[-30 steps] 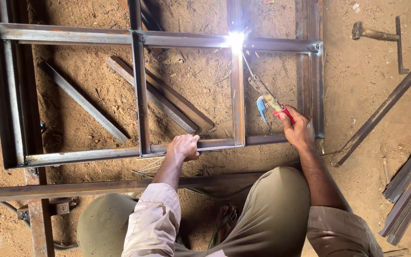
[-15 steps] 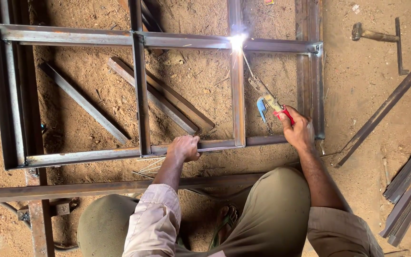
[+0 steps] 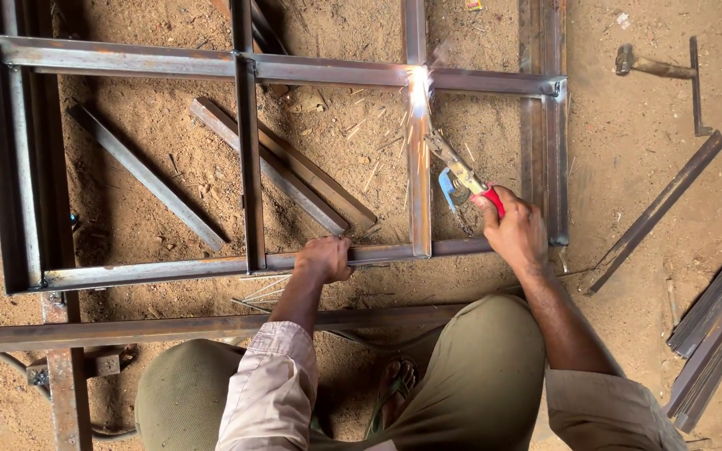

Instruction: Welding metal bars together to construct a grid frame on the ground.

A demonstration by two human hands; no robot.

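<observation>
The right hand [image 3: 518, 232] is closed around the red grip of an electrode holder [image 3: 464, 179], whose thin rod slants up and left to the metal frame [image 3: 119, 63]. The rod's tip sits where the frame's right inner upright meets the top rail, and a bright white glare with a little smoke shows there. The left hand [image 3: 325, 258] rests palm down on the frame's bottom rail, fingers curled over the edge, between the two inner uprights.

The frame lies flat on the sandy ground and its uprights split it into three open bays. The left bay holds one loose steel bar [image 3: 145, 177] lying slantwise. The middle bay holds two loose bars [image 3: 282, 164] side by side, perhaps touching, though shadow makes that hard to judge. The right bay shows only sand.

A hammer [image 3: 651, 65] lies on the ground well to the right of the frame, with more steel strips [image 3: 716, 330] stacked near the right edge.
</observation>
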